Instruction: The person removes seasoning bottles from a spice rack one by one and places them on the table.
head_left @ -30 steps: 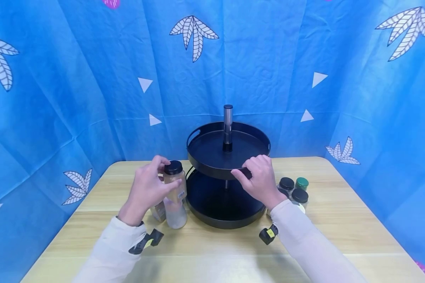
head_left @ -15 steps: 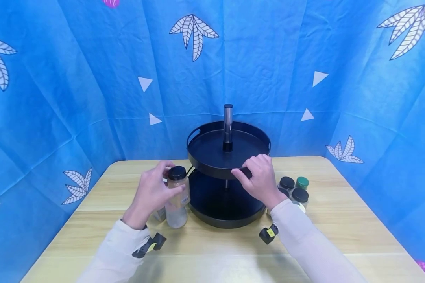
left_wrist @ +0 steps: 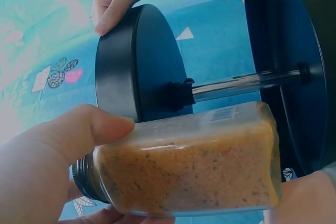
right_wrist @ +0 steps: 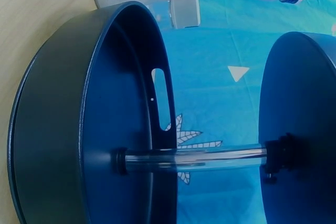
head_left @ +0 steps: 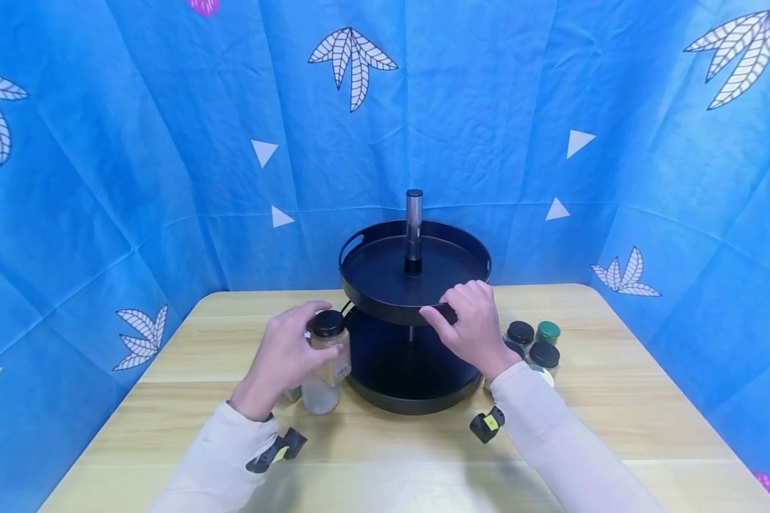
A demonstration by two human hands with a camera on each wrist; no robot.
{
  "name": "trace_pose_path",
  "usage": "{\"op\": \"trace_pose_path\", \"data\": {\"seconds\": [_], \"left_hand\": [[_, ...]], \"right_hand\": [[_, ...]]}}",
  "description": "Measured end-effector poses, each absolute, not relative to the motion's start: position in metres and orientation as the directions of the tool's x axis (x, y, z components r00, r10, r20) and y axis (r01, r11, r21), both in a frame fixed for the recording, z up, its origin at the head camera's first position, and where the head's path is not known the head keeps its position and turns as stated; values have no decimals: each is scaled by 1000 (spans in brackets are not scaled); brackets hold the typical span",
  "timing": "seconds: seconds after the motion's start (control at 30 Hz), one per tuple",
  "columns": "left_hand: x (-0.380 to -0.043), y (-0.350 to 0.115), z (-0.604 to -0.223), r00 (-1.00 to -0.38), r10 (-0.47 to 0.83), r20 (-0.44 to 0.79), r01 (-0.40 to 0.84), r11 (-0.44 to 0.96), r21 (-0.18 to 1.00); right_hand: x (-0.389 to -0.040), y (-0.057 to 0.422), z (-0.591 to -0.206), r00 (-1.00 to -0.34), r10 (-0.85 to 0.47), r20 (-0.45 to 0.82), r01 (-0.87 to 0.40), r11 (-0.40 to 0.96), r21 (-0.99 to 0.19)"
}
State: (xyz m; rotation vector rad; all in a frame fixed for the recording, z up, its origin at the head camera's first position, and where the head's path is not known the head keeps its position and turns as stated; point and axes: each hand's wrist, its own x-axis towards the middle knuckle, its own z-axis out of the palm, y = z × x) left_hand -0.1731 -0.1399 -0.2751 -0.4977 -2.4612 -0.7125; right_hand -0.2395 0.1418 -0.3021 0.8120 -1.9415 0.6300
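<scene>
My left hand (head_left: pixel 282 353) holds a spice jar (left_wrist: pixel 189 166), with the thumb on one side and fingers on the other. The clear jar has a black lid and speckled orange-brown seasoning inside. It is raised at the left side of a black two-tier turntable rack. My right hand (head_left: pixel 473 326) grips the front rim of the rack's upper tray (head_left: pixel 385 281), its fingers curled over the edge. Below that is the lower tray (head_left: pixel 406 405), with nothing visible on it. A chrome post (right_wrist: pixel 226 159) joins the two tiers.
A clear jar with pale contents (head_left: pixel 321 399) stands on the wooden table (head_left: pixel 385 470) just behind and below the held jar. Right of the rack are several jars with black lids (head_left: pixel 544 354) and one green lid (head_left: pixel 548 331). A blue patterned curtain (head_left: pixel 475 128) surrounds the table.
My left hand has carried the spice jar rightward and slightly down, closer to the lower tray. The right hand and the rack look unmoved.
</scene>
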Motion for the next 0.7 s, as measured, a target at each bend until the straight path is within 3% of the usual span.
{"op": "trace_pose_path", "data": {"seconds": [0.43,0.7], "left_hand": [[-171,-135,-283,-770,240,592,518,776,359],[-169,-132,-289,-804,244,543,491,786,375]], "right_hand": [[-239,142,-301,-362,-284,888,-751,653,-97],[-238,142,-301,-369,-285,885,-749,655,-101]]}}
